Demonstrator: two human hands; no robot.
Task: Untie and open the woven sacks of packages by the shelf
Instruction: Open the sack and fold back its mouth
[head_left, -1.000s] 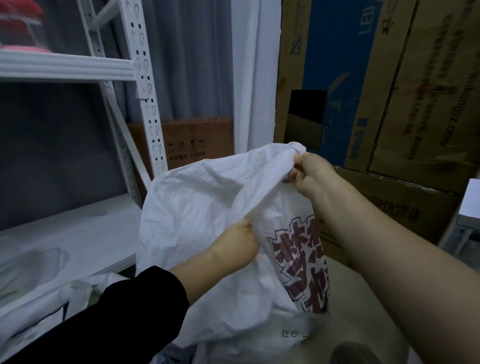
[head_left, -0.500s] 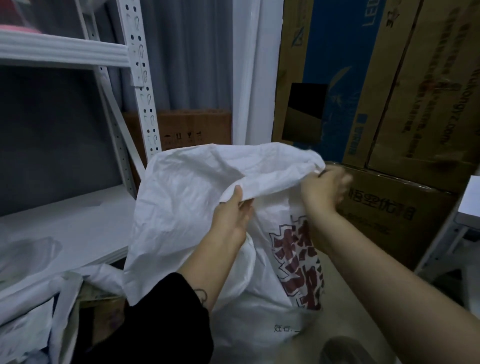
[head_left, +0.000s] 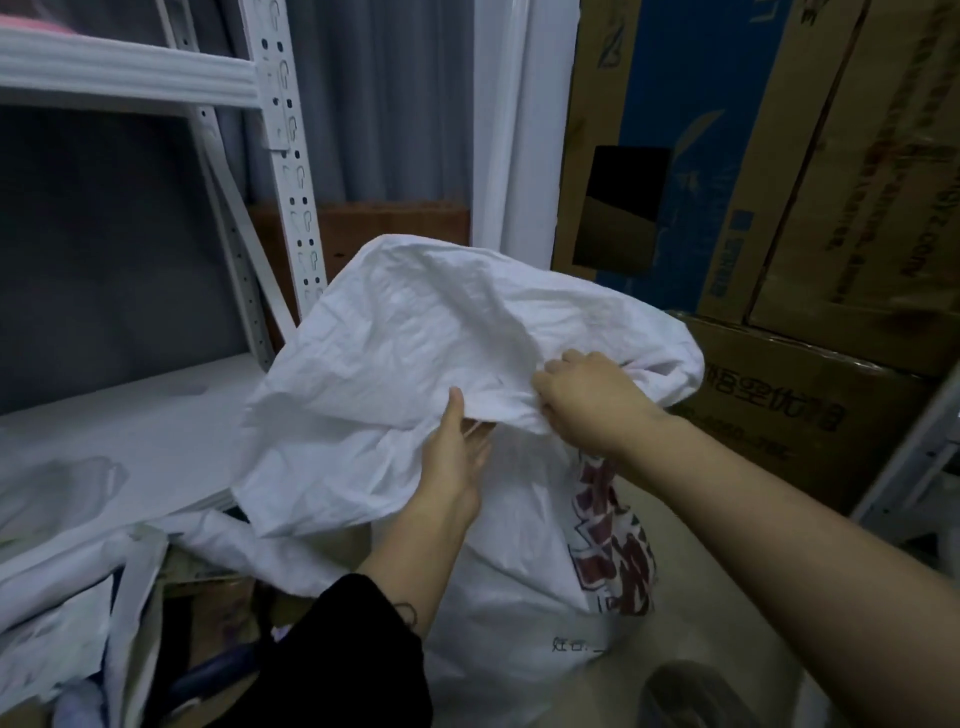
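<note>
The left hand (head_left: 457, 462) is pinching the folded rim of the white sack (head_left: 415, 364), thumb over it. The right hand (head_left: 587, 405) is gripping the same rim with curled fingers. The sack is standing on the floor beside the white shelf (head_left: 130, 431), cardboard boxes (head_left: 779, 405) behind it.

1. The left hand (head_left: 457, 457) is pinching the folded rim of the white woven sack (head_left: 415, 364).
2. The right hand (head_left: 587, 405) is gripping the same rim beside it.
3. The sack is standing by the white shelf (head_left: 130, 431).
</note>
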